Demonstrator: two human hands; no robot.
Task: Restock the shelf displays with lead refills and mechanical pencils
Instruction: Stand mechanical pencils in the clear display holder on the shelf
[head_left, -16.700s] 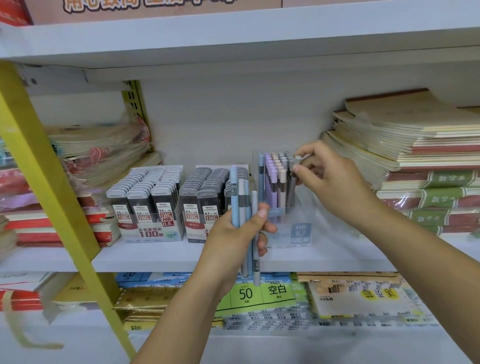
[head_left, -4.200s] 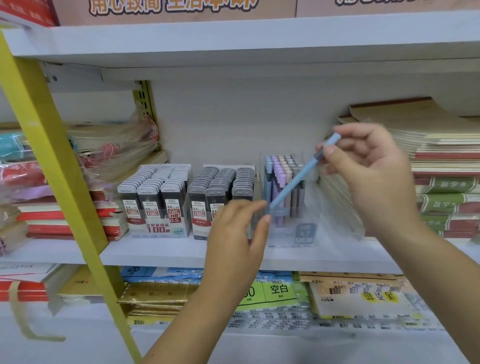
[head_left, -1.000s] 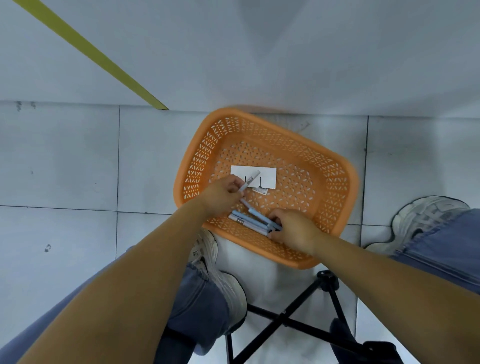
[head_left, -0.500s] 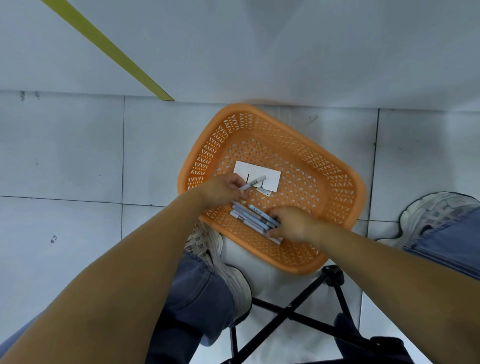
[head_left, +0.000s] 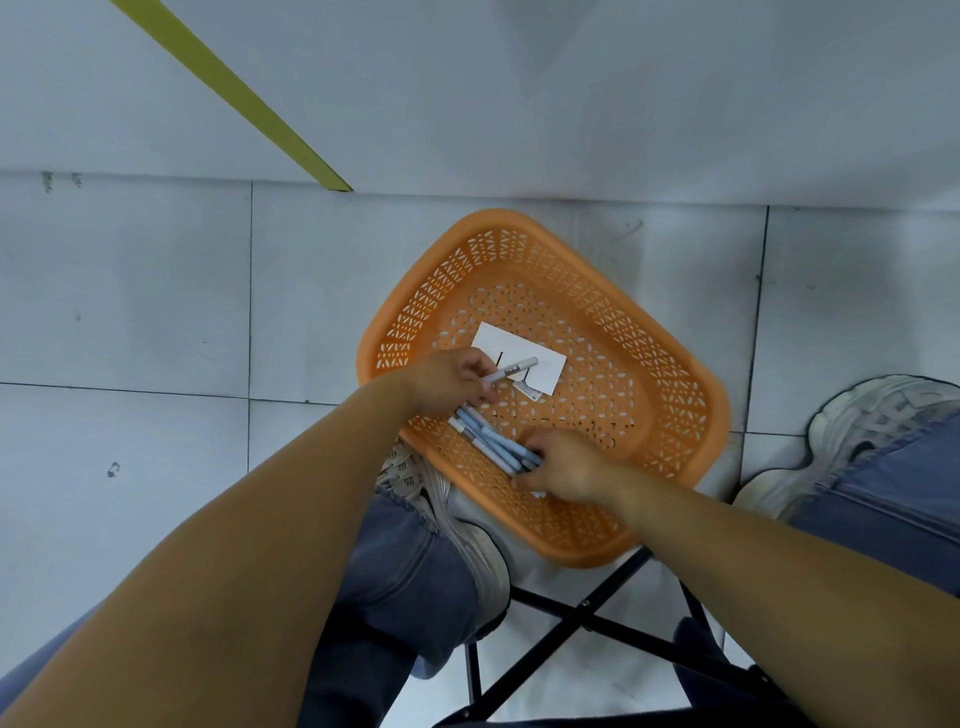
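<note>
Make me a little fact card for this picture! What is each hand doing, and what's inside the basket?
Basket: orange basket, sides full of little holes
Left hand: left hand holds one pale pencil above the basket's bottom
Right hand: right hand grips the ends of the blue pencils bunched in the basket
Also inside: white card

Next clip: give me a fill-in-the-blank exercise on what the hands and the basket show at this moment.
1. The basket is ____ in colour.
2. The left hand holds exactly ____ pencil.
3. The right hand grips a bundle of pencils that are mostly ____.
4. The card lying in the basket is ____.
Missing words: orange; one; blue; white.
</note>
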